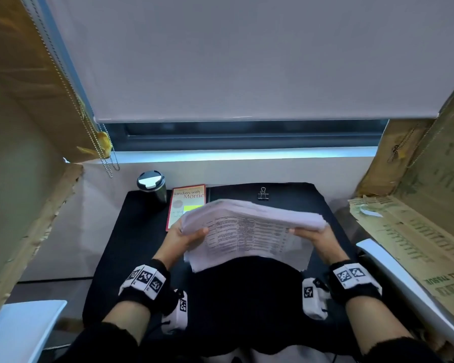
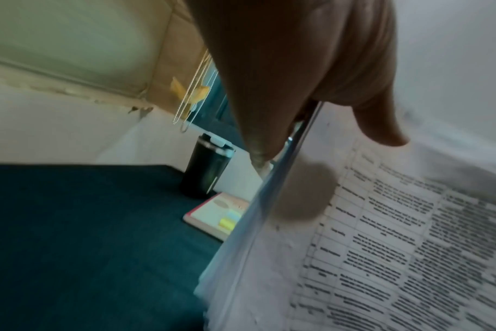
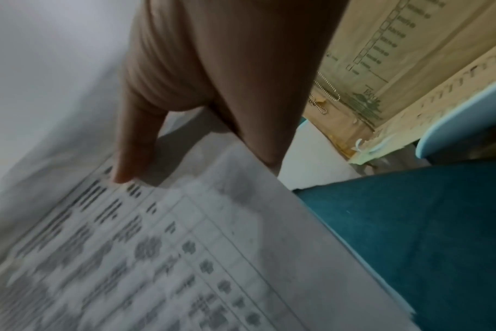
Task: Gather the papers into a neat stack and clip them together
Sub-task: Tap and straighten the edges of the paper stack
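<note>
Both hands hold the stack of papers (image 1: 249, 231) up off the black desk mat (image 1: 131, 231), one at each short side. The left hand (image 1: 186, 238) pinches the left edge, thumb lying across the printed top sheet and the other fingers hidden underneath; the left wrist view shows that thumb (image 2: 380, 125) pressed on the page beside the table of text. The right hand (image 1: 316, 238) pinches the right edge the same way, its thumb (image 3: 136, 143) flat on the top sheet. Between the two grips the sheets bow upward and their edges sit uneven, fanned at the far side. Beyond the stack, a little toward the right hand, a black binder clip (image 1: 263, 193) stands on the mat, apart from the papers. Beyond the left hand lies a paperback book (image 1: 188, 203), partly covered by the stack's corner, and just left of it stands a dark travel mug (image 1: 152, 186).
</note>
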The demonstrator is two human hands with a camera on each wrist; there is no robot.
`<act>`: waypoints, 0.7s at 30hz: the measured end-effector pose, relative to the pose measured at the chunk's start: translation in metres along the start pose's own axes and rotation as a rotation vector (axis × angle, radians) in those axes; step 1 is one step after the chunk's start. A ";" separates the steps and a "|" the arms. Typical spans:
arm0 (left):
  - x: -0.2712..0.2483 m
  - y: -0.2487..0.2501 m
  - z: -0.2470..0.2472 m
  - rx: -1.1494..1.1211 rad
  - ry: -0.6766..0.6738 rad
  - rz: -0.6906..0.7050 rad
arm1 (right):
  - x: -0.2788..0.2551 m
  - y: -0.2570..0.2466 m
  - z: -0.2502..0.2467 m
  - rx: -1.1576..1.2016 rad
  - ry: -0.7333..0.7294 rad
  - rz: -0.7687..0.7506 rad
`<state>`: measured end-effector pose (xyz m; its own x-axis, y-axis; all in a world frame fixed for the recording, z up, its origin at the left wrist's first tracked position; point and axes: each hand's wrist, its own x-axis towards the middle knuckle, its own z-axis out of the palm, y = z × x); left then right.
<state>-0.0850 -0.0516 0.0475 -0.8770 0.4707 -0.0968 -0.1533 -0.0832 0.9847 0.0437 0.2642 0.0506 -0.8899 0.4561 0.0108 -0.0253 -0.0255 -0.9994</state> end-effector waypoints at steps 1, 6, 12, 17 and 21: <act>0.002 -0.003 0.001 -0.006 0.020 -0.008 | 0.000 0.008 0.001 0.007 0.008 0.028; 0.009 -0.008 0.005 -0.050 0.145 -0.009 | 0.003 0.021 0.001 0.090 0.053 0.083; 0.014 -0.009 0.002 -0.038 0.197 -0.061 | 0.006 0.019 -0.004 -0.038 0.134 0.095; 0.016 -0.016 0.006 -0.020 0.180 -0.052 | 0.006 0.028 0.006 -0.011 0.245 0.099; 0.018 -0.005 0.013 -0.066 0.176 0.005 | 0.013 0.023 0.004 0.135 0.302 0.098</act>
<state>-0.0943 -0.0308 0.0427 -0.9430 0.3100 -0.1210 -0.1730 -0.1460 0.9741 0.0301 0.2659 0.0281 -0.7168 0.6876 -0.1161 -0.0238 -0.1906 -0.9814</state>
